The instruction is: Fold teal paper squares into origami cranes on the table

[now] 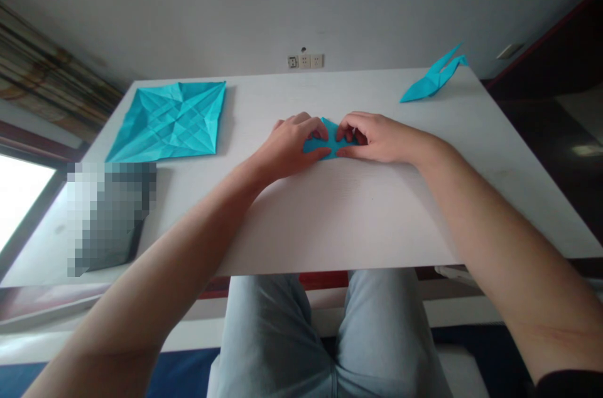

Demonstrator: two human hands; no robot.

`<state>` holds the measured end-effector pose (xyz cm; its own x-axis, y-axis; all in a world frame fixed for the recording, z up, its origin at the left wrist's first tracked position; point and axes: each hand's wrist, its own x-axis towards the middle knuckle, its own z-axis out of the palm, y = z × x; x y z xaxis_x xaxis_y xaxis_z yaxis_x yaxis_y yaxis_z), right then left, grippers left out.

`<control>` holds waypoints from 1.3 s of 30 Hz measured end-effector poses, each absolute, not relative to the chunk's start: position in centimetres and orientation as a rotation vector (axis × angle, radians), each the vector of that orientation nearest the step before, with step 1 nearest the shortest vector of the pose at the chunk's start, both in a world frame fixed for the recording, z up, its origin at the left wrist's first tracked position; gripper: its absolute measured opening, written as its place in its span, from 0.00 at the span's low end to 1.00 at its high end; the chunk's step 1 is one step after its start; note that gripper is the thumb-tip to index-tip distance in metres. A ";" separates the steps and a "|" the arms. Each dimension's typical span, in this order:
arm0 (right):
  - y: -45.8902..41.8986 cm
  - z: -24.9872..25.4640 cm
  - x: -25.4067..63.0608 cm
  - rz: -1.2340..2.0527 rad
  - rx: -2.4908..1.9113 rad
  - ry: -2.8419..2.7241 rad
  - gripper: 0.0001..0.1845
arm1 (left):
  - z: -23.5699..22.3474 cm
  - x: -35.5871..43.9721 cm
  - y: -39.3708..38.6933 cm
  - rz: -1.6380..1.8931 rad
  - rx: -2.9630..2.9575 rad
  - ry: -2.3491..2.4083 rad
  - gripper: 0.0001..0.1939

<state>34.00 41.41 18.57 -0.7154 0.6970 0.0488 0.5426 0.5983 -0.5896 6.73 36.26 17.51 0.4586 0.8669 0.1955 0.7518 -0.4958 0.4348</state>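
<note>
A small piece of folded turquoise paper (331, 130) lies on the white table, its pointed tip facing the wall. My left hand (298, 142) grips its left side, thumb and curled fingers on the paper. From the right, my right hand (366, 136) pinches the other side in the same way. Both thumbs rest near the paper's lower edge, close to each other. The fingers cover much of the paper, so its exact folds are partly hidden.
A creased turquoise sheet (176, 118) lies spread at the back left. A folded paper crane (434, 80) stands at the back right. A dark, partly blurred flat object (115, 216) is at the front left. Wall sockets (305, 61) sit behind the white table (301, 228).
</note>
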 end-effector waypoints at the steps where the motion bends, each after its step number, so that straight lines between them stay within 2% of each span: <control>1: 41.4 18.4 33.9 0.790 -0.999 -2.551 0.20 | 17.5 6.8 36.2 0.564 2.433 1.393 0.14; 10: 41.6 17.3 34.1 0.719 -1.122 -2.497 0.24 | 17.7 7.0 35.7 0.510 2.429 1.441 0.21; 21: 43.0 18.7 36.7 0.955 -1.212 -2.455 0.31 | 18.4 4.6 37.0 0.455 2.390 1.307 0.31; 24: 43.2 18.6 36.6 0.933 -1.179 -2.458 0.26 | 18.6 4.5 37.1 0.521 2.294 1.297 0.32; 29: 43.4 17.9 35.7 0.838 -1.122 -2.407 0.16 | 18.2 5.1 37.1 0.711 2.134 1.351 0.22; 35: 42.8 18.0 35.1 0.776 -1.112 -2.426 0.19 | 18.0 6.4 36.1 0.638 2.382 1.490 0.21; 39: 42.5 18.0 34.9 0.798 -1.099 -2.417 0.23 | 18.9 7.3 34.9 0.470 2.464 1.621 0.32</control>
